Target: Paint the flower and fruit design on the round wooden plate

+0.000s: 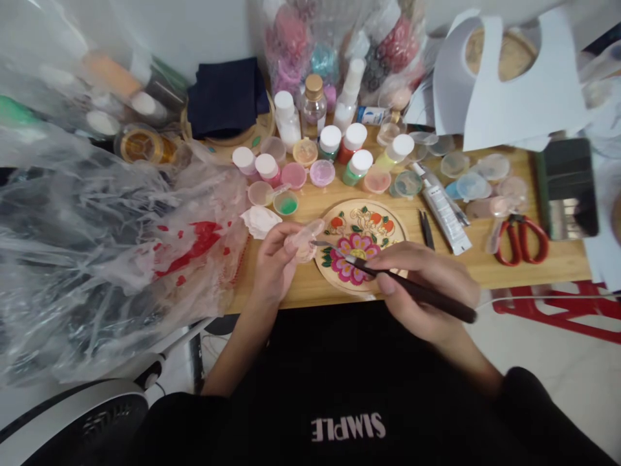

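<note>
My left hand [276,262] pinches a small clear plastic cup [305,249] with its lid hinged open and something pale pink inside. In my right hand [429,285] is a dark-handled palette knife [412,289], its thin metal tip reaching to the cup's mouth. Beneath the knife lies a round wooden board [334,279] decorated with a magenta flower [353,254], orange blooms and green leaves outlined in gold. Just beyond my left hand sits a crumpled white tissue [262,222], beside a small cup of green paint [286,204].
Several paint jars [359,167] and small cups stand behind the board. Tweezers [426,230], a white tube [444,213], red-handled pliers [521,241] and a phone [567,188] lie to the right. Clear plastic sheeting [121,259] covers the left side.
</note>
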`<act>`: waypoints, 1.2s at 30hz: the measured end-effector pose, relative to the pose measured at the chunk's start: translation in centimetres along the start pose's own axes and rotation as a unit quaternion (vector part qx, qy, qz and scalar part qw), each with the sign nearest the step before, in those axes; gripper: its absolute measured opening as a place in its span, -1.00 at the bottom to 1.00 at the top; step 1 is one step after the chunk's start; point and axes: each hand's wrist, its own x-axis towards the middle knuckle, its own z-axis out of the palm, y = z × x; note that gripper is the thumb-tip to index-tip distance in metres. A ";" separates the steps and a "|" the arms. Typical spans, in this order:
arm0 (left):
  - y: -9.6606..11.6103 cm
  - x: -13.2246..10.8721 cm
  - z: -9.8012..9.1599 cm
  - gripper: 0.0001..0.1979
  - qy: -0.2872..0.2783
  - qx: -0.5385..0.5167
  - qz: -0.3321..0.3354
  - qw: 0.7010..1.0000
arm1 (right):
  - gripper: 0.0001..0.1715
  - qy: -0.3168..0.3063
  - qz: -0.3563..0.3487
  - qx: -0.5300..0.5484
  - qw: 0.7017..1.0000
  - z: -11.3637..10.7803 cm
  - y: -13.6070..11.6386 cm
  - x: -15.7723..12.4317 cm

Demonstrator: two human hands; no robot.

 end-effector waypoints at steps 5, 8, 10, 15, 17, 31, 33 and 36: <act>-0.1 -0.1 -0.2 -0.60 -0.016 0.003 -0.005 1.000 | -0.75 0.004 -0.023 -0.011 1.000 1.6 0.4 0.3; -0.2 -0.1 -0.3 -0.62 -0.021 0.013 0.003 1.000 | -0.75 0.012 -0.033 -0.026 0.999 2.0 0.6 0.1; -0.3 -0.1 -0.3 -0.61 -0.022 0.019 0.010 1.000 | -0.77 0.017 -0.029 -0.047 0.998 2.0 0.5 0.0; -0.4 0.0 -0.3 -0.63 -0.026 0.020 0.014 0.999 | -0.85 0.018 0.005 -0.078 0.997 1.8 -0.1 0.0; -0.4 0.0 -0.2 -0.64 -0.024 0.020 0.017 0.999 | -0.87 0.021 0.007 -0.079 0.997 1.8 -0.2 0.0; -0.1 -0.1 0.2 -0.63 -0.002 0.029 -0.005 1.000 | -0.83 -0.004 -0.009 -0.048 0.999 1.9 -0.2 0.3; 0.0 0.0 0.3 -0.64 -0.004 0.026 -0.004 1.000 | -0.84 -0.001 0.002 -0.049 0.999 2.0 -0.2 0.3; -0.1 0.0 0.4 -0.65 -0.009 0.021 0.004 1.000 | -0.84 0.010 0.006 -0.047 0.999 2.0 -0.3 0.3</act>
